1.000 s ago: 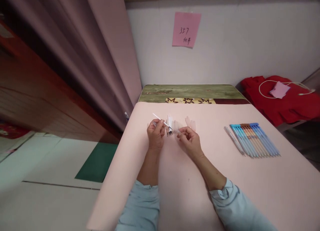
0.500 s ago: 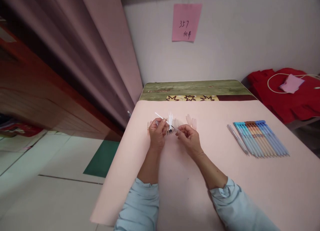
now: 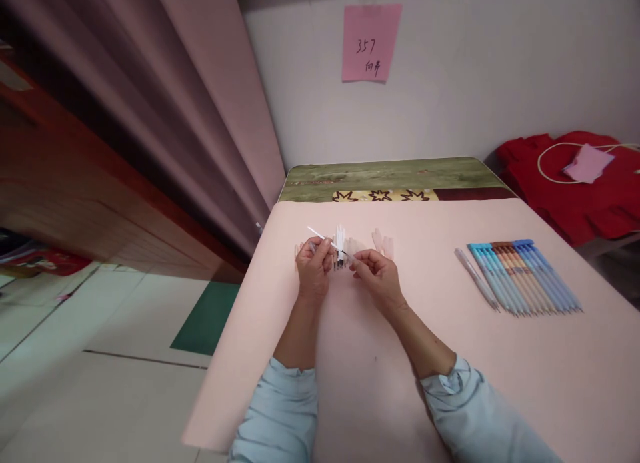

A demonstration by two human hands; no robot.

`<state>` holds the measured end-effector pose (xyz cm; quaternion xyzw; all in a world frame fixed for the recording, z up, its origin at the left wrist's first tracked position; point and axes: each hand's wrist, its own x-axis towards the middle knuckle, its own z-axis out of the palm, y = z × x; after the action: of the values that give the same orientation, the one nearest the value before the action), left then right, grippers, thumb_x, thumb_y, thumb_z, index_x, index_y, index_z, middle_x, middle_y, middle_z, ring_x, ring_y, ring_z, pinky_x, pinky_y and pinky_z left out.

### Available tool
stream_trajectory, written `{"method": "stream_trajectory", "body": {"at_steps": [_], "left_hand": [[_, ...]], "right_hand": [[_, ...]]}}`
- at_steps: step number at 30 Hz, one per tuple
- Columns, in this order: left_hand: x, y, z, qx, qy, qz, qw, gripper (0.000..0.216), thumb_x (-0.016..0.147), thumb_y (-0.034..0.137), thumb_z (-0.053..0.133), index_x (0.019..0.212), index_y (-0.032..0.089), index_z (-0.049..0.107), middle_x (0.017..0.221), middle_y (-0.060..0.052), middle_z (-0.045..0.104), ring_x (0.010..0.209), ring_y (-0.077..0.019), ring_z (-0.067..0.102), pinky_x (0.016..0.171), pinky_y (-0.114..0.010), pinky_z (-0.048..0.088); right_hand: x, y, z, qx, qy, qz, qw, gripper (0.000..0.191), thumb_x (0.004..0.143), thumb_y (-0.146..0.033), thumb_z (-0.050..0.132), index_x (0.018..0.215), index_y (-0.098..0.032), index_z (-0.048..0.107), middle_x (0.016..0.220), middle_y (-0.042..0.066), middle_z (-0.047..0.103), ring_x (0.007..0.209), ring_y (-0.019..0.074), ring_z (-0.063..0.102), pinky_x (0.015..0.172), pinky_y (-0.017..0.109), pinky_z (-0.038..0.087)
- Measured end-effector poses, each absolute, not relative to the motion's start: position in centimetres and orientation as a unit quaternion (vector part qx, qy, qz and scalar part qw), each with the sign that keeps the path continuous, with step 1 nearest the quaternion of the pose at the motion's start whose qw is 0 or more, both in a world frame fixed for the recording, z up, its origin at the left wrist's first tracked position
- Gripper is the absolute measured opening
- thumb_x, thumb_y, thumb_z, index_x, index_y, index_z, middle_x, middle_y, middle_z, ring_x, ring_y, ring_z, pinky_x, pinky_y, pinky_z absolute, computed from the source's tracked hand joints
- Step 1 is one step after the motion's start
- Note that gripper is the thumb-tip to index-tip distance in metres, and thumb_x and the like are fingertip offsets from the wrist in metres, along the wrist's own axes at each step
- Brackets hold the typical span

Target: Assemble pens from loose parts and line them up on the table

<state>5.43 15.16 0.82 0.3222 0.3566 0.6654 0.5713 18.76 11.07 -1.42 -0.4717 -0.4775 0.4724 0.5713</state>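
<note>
Between the fingers of my left hand (image 3: 313, 268) is a thin white pen refill (image 3: 315, 232), slanting down to the right with its dark tip toward my right hand (image 3: 379, 276). A greyish piece also shows by the left fingers; its kind is unclear. My right hand pinches a small translucent pen part (image 3: 351, 257) at the refill's tip end; whether the tip sits inside it I cannot tell. Just behind the hands lie several white refills (image 3: 341, 237) with dark tips. Pale translucent pen parts (image 3: 383, 241) lie beyond the right fingers, and pinkish pieces (image 3: 297, 249) are partly hidden behind the left hand.
A row of blue, brown and light-blue pens (image 3: 525, 276) lies on the right of the pink table cover (image 3: 375, 396), with a single pale pen (image 3: 476, 279) beside it. Red fabric (image 3: 565, 209) stands at the right. A curtain (image 3: 210, 83) hangs at the left.
The refill has shifted very slightly to the left along with the hands' small motion. Both grips look the same, and the camera view has moved a little.
</note>
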Motion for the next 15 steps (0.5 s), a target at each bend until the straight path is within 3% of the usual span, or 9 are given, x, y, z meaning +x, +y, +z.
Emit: {"method": "stream_trajectory", "body": {"at_steps": [15], "left_hand": [[5.83, 14.59, 0.84, 0.371, 0.365, 0.587, 0.620, 0.030, 0.068, 0.033, 0.081, 0.075, 0.016, 0.057, 0.052, 0.007, 0.046, 0.039, -0.0020, 0.029, 0.039, -0.017, 0.018]], "right_hand": [[18.64, 11.08, -0.65, -0.464, -0.463, 0.489, 0.576, 0.025, 0.081, -0.043, 0.067, 0.089, -0.020, 0.069, 0.077, 0.002, 0.068, 0.069, 0.0147, 0.063, 0.064, 0.027, 0.054]]}}
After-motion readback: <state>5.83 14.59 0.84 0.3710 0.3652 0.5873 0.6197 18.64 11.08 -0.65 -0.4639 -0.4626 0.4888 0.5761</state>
